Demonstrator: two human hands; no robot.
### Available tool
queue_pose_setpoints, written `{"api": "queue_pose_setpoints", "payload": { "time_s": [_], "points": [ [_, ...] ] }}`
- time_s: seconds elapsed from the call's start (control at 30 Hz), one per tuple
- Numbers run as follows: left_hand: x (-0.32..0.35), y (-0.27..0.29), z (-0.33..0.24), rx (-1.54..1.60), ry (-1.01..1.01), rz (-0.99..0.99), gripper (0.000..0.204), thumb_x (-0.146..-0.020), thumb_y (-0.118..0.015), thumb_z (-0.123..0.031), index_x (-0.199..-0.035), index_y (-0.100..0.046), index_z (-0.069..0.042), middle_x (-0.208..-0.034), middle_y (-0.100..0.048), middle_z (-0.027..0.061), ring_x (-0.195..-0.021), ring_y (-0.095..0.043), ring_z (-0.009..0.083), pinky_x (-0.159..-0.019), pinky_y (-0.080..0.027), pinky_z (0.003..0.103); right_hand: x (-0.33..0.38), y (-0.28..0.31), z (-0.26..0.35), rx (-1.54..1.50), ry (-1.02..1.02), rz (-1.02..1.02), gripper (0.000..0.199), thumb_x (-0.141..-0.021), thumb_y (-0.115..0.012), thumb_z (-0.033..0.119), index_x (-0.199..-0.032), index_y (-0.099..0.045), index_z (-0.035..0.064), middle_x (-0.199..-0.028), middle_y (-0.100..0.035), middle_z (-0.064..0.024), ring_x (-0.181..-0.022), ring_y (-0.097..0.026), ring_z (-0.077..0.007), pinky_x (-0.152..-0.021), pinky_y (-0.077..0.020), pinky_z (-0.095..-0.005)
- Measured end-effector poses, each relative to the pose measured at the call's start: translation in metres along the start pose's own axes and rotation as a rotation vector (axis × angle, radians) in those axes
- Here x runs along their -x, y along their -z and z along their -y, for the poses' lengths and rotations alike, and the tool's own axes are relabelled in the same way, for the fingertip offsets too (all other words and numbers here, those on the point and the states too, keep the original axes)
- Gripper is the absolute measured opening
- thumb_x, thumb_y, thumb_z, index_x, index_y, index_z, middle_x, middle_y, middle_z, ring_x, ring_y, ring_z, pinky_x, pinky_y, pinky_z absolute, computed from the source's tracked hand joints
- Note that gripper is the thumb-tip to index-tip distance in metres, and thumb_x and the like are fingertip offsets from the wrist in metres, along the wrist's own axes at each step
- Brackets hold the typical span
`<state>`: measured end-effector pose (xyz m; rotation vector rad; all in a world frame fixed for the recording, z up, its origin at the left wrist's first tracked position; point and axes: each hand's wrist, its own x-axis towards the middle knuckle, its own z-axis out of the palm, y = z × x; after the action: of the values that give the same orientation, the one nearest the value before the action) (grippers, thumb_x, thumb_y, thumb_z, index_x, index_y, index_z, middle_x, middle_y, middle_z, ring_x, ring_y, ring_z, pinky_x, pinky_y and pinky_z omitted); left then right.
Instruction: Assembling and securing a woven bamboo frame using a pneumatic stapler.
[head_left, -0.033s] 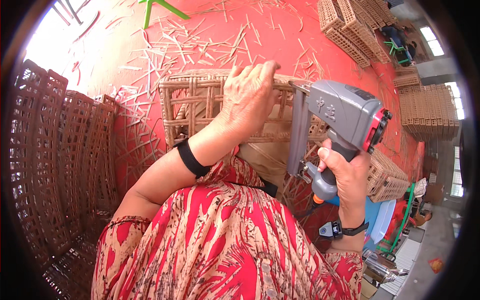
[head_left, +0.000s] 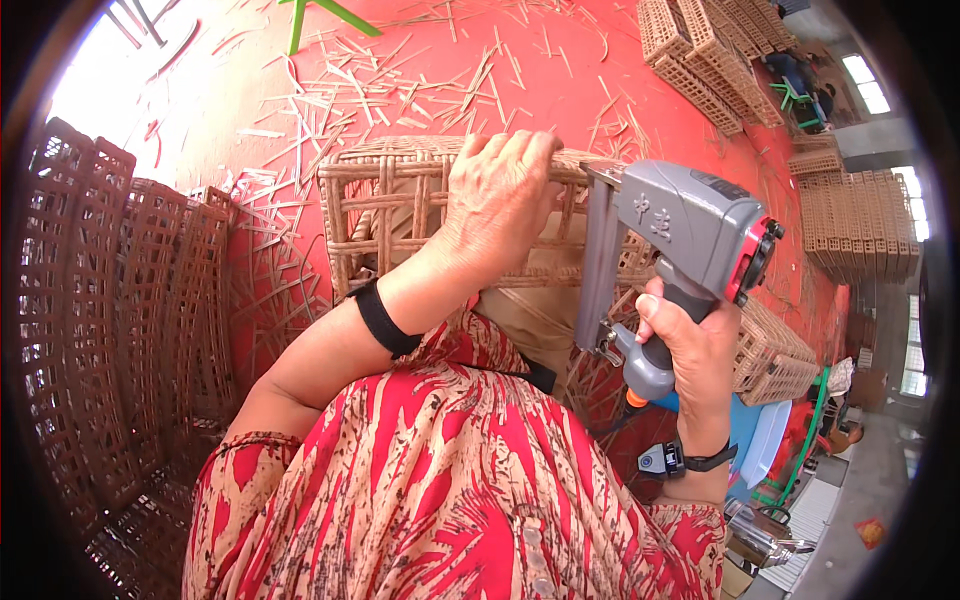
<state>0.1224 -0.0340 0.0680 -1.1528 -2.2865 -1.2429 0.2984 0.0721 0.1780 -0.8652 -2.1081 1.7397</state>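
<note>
grey nail gun (head_left: 680, 210) gripped in right hand (head_left: 695, 340) | woven basket (head_left: 385, 200) grasped at far edge by left hand (head_left: 505, 190) | red floor (head_left: 540, 75) kinda littered with loose strips (head_left: 380, 100)

Strips (head_left: 347, 90) lie beyond the basket (head_left: 385, 205), panels (head_left: 75, 300) to its left.

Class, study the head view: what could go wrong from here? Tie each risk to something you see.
1. The nail gun's nose is at the wicker frame's top edge, close to the left hand; a stray shot might hurt the fingers.
2. The right hand alone grips the gun, so it could slip or kick off the thin edge.
3. Loose strips litter the floor and might make footing slippery.
</note>
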Motion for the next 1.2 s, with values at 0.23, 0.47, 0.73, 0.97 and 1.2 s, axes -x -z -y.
{"api": "queue_pose_setpoints", "payload": {
  "time_s": [0.23,0.47,0.73,0.97,1.2],
  "points": [
    [0.009,-0.006,0.005,-0.089,-0.115,-0.062,0.019,-0.074,-0.073,-0.016,-0.089,-0.063,-0.010,-0.088,-0.061,0.0038,-0.085,-0.060,0.0238,-0.080,-0.044,0.038,-0.006,-0.002,-0.008,-0.054,-0.048,0.058,0.026,-0.078,-0.075,0.003,-0.098,-0.059,-0.0001,-0.081,-0.060,-0.0028,-0.062,-0.057,-0.0098,-0.056,-0.0480,-0.0253],
    [0.017,0.000,-0.001,-0.040,-0.130,-0.066,0.019,-0.073,-0.073,-0.013,-0.088,-0.062,-0.010,-0.086,-0.059,0.0032,-0.082,-0.060,0.0235,-0.077,-0.045,0.037,-0.003,-0.001,-0.012,-0.019,-0.050,0.111,0.022,-0.078,-0.074,0.003,-0.095,-0.060,0.0009,-0.077,-0.059,-0.0007,-0.061,-0.054,-0.0078,-0.056,-0.0449,-0.0237],
    [0.038,0.006,-0.007,-0.003,-0.071,0.063,0.024,-0.068,-0.075,-0.010,-0.088,-0.061,-0.008,-0.086,-0.055,0.0066,-0.082,-0.058,0.0263,-0.076,-0.043,0.039,0.010,-0.005,-0.032,-0.032,-0.078,0.042,0.027,-0.076,-0.075,0.003,-0.098,-0.060,-0.0002,-0.085,-0.061,-0.0011,-0.073,-0.056,-0.0071,-0.065,-0.0469,-0.0232],
    [0.064,-0.001,0.005,-0.002,-0.137,0.094,0.026,-0.067,-0.074,-0.009,-0.089,-0.060,-0.008,-0.089,-0.056,0.0059,-0.084,-0.058,0.0253,-0.078,-0.043,0.039,0.022,0.002,-0.067,-0.059,-0.166,0.154,0.035,-0.076,-0.077,0.003,-0.107,-0.060,-0.0008,-0.093,-0.064,-0.0026,-0.082,-0.059,-0.0094,-0.074,-0.0499,-0.0250],
    [0.075,-0.004,0.013,0.039,-0.237,0.060,0.028,-0.066,-0.072,-0.007,-0.092,-0.062,-0.005,-0.095,-0.059,0.0066,-0.091,-0.060,0.0252,-0.080,-0.044,0.038,0.036,-0.006,-0.072,0.043,-0.077,0.033,0.033,-0.077,-0.077,0.005,-0.105,-0.060,-0.0005,-0.093,-0.063,-0.0033,-0.081,-0.060,-0.0099,-0.069,-0.0507,-0.0268]
  ]
}}
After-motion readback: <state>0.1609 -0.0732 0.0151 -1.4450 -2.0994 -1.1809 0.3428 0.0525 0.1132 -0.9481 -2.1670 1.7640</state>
